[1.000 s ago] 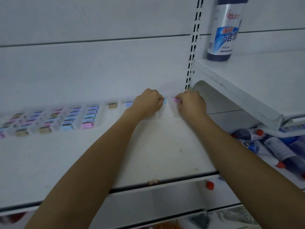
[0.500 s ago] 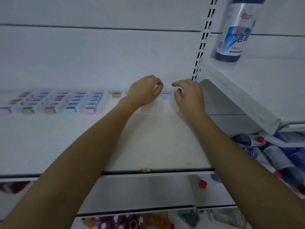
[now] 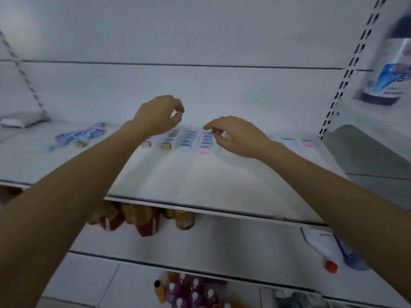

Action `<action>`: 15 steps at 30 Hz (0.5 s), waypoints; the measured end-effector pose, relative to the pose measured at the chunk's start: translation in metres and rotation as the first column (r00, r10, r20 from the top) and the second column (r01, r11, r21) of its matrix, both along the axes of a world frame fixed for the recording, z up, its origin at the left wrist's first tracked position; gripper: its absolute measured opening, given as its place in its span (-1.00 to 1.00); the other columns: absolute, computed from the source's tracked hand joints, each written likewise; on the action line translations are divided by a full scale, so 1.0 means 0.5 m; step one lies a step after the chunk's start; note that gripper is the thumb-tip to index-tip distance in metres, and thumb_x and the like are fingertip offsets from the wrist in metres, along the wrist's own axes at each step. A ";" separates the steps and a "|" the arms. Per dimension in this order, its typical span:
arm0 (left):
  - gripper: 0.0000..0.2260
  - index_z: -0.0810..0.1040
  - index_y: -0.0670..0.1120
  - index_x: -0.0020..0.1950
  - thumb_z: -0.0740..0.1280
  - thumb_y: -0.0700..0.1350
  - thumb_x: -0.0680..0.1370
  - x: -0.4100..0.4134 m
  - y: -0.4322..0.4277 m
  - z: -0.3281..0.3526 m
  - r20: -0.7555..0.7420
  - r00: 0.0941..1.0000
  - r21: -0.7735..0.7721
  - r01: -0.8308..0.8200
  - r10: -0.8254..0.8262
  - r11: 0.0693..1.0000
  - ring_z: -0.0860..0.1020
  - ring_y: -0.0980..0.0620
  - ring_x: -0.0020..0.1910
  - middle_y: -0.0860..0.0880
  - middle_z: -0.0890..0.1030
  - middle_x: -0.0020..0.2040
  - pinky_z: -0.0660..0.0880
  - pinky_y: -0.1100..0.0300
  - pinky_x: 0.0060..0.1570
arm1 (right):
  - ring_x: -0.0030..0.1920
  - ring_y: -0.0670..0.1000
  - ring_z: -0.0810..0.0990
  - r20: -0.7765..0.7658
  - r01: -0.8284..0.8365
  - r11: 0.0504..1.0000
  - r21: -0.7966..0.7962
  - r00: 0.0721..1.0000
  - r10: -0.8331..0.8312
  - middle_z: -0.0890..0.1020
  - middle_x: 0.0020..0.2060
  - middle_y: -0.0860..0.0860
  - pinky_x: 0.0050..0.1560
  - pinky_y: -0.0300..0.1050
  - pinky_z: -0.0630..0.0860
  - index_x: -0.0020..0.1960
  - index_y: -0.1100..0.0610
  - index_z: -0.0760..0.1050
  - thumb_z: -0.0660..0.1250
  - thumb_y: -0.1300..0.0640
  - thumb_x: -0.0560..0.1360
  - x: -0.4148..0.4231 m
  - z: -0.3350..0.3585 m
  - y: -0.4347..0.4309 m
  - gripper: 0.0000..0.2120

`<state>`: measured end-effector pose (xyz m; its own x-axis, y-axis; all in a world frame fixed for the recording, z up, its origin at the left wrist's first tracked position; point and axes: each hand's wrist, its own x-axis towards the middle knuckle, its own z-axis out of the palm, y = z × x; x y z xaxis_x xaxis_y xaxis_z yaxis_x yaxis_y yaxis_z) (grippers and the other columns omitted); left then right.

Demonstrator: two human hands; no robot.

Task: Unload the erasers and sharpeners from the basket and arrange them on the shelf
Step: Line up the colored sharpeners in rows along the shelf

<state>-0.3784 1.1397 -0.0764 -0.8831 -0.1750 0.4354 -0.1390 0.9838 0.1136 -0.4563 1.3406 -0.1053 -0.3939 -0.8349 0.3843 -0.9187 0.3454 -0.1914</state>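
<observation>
Head view: we see white matte shelf [image 3: 200, 178], smooth and flat. Small rectangular erasers [image 3: 189, 141] in tidy rows at back, pastel pink, blue, tan. Left hand [image 3: 159, 115] and right hand [image 3: 235, 135] now further left than half second ago, away from slotted upright [image 3: 340, 90]. Lone blue eraser [image 3: 288, 143] and pink eraser [image 3: 308, 143] lie right of them. Hands apart. Left hovers above rows, thumb meeting forefinger; we cannot tell if it holds anything. Right slack, empty, just before rows.

Noted white painted metal on shelf [image 3: 200, 174], smooth with faint sheen; glossy plastic on bottle [image 3: 387, 70]; matt pastel faces on erasers [image 3: 189, 141]
</observation>
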 end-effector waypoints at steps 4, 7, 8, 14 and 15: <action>-0.80 0.54 -0.09 0.13 0.22 -0.10 0.56 0.125 -0.122 0.034 -0.013 0.999 0.023 -0.052 0.052 0.998 0.51 -0.06 0.09 -0.07 0.54 0.11 0.42 0.04 0.07 | 0.12 -0.01 0.49 0.000 -0.080 0.994 0.072 0.997 0.080 0.56 0.15 -0.04 0.10 -0.13 0.39 0.28 0.01 0.42 0.14 0.18 0.56 0.091 0.011 -0.129 -0.68; -0.79 0.52 -0.07 0.17 0.22 -0.11 0.56 0.213 -0.209 0.054 -0.014 0.997 -0.006 -0.080 0.080 0.997 0.52 -0.05 0.08 -0.07 0.53 0.14 0.44 0.00 0.13 | 0.15 0.00 0.50 0.030 -0.128 0.991 0.038 0.991 0.127 0.55 0.19 -0.03 0.15 -0.07 0.42 0.28 0.03 0.43 0.15 0.19 0.55 0.155 0.010 -0.218 -0.68; -0.78 0.51 -0.07 0.19 0.21 -0.13 0.56 0.239 -0.235 0.059 -0.010 0.996 -0.015 -0.085 0.084 0.996 0.52 -0.05 0.09 -0.07 0.52 0.16 0.43 0.00 0.14 | 0.16 0.01 0.50 0.031 -0.139 0.990 0.032 0.990 0.138 0.54 0.20 -0.02 0.16 -0.06 0.41 0.28 0.04 0.43 0.15 0.19 0.55 0.174 0.009 -0.247 -0.68; -0.70 0.47 -0.10 0.25 0.12 -0.28 0.56 0.364 -0.366 0.067 0.031 0.995 -0.045 -0.094 0.095 0.995 0.46 -0.11 0.18 -0.11 0.50 0.22 0.39 -0.05 0.21 | 0.11 -0.02 0.50 0.024 -0.176 0.982 0.068 0.984 0.175 0.51 0.16 0.00 0.17 -0.02 0.41 0.29 0.01 0.41 0.14 0.14 0.57 0.260 0.023 -0.385 -0.69; -0.69 0.47 -0.10 0.25 0.10 -0.29 0.57 0.380 -0.386 0.064 0.046 0.993 -0.040 -0.104 0.106 0.994 0.45 -0.11 0.20 -0.11 0.49 0.23 0.38 -0.04 0.22 | 0.10 -0.03 0.50 0.015 -0.180 0.980 0.084 0.984 0.180 0.51 0.16 0.00 0.16 -0.01 0.42 0.29 0.01 0.41 0.13 0.13 0.57 0.269 0.027 -0.405 -0.69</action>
<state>-0.1883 0.9465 -0.0447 -0.8806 -0.2525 0.4011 -0.2462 0.9668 0.0681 -0.3218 1.1379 -0.0919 -0.2366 -0.9217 0.3073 -0.9661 0.1895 -0.1755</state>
